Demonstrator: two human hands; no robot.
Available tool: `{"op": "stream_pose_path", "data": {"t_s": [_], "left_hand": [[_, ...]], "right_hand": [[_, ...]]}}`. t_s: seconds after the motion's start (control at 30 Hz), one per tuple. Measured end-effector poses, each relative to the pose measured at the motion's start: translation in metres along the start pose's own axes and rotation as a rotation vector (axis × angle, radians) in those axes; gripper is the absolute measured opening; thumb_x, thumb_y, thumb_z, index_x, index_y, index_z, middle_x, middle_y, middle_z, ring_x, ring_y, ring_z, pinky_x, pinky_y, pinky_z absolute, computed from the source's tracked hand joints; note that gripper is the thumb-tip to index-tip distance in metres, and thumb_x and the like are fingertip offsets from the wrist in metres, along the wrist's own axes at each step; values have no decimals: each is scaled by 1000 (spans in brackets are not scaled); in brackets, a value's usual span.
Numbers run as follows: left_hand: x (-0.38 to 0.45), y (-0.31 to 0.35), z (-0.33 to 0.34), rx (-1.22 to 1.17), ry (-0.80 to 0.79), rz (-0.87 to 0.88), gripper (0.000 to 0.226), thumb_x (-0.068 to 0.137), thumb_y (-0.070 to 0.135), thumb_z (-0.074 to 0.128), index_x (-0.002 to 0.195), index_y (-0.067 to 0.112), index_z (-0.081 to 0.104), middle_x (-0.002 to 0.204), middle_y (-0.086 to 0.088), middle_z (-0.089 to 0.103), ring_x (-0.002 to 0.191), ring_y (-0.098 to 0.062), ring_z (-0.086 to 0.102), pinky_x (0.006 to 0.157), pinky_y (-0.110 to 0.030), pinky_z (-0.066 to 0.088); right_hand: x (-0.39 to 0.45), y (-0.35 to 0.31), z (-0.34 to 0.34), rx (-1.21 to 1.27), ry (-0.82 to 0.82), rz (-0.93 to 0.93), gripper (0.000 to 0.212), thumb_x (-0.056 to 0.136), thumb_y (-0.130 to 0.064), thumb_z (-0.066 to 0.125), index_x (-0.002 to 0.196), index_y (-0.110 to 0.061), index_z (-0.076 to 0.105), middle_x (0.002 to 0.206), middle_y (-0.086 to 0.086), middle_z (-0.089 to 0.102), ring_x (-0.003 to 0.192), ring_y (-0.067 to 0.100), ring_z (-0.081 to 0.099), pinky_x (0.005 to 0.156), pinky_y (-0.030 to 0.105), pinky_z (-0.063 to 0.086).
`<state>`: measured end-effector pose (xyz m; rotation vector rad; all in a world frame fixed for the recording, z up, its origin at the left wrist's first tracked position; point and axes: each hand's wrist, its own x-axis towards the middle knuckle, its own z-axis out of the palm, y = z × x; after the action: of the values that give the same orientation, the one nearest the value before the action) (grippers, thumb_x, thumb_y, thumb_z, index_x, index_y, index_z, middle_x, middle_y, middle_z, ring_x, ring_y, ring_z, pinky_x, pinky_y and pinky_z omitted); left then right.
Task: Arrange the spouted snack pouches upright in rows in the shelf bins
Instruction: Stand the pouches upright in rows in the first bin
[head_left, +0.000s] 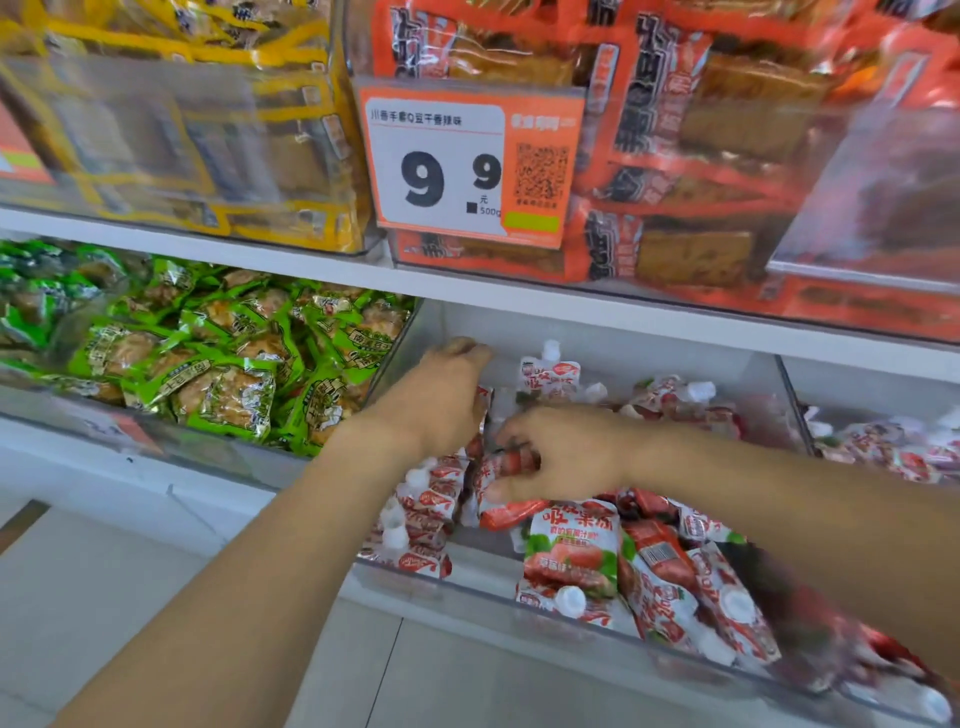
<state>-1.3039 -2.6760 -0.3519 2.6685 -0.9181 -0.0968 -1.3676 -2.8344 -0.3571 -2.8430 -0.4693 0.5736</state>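
— Partly hidden: fingertips of the left hand (447, 395) are lost behind upright pouches (431, 514); its grip cannot be told.
— Noted. Right hand (561, 457)?
— One red pouch (498, 499) is gripped in curled fingers, inside the clear bin (467, 587). Loose pouches (670, 582) are heaped below the wrist, blurred at the edge.

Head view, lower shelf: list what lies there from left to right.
Green foil snack packets → left hand → right hand gripping a red-and-white spouted pouch → loose heap of spouted pouches.
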Motion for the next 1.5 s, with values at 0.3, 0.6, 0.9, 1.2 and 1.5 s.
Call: {"op": "stream_pose_path", "data": {"t_s": [0.3,0.6,0.9,1.2,1.5], "left_hand": [[49,13,-1,-150,-50,3,52,88,22,68,135,13,48,133,-6,55,122,-19,52,104,-26,38],[78,24,20,-162,-46,71,14,86,12,64,100,11,65,93,-6,68,91,-25,64,87,-39,51],[59,-19,-20,170,45,99,11,91,15,55,100,14,61,103,-9,65,92,-26,58,80,-30,44],[31,-12,-22,241,-114,63,50,97,26,52,142,12,37,139,-15,47,124,-32,47,101,-38,42],[-1,-10,-1,191,-150,10,23,94,26,54,110,10,57,112,-13,59,101,-29,58,78,-31,44]], "right_hand": [[-57,13,-13,95,205,57,51,65,-45,86,103,-22,61,103,-2,51,94,16,47,78,31,42],[-90,26,-13,330,563,129,33,73,-25,76,98,-38,59,88,-16,68,79,9,63,71,28,50],[-28,7,-21,374,817,197,27,70,-28,86,91,-24,69,85,-11,66,83,7,60,71,21,42],[24,19,-31,478,634,497,30,87,-43,69,99,-16,65,91,0,65,89,19,62,69,26,48],[56,14,-26,355,790,343,31,87,-35,71,103,-9,69,83,-9,58,74,-2,55,64,8,31]]}}
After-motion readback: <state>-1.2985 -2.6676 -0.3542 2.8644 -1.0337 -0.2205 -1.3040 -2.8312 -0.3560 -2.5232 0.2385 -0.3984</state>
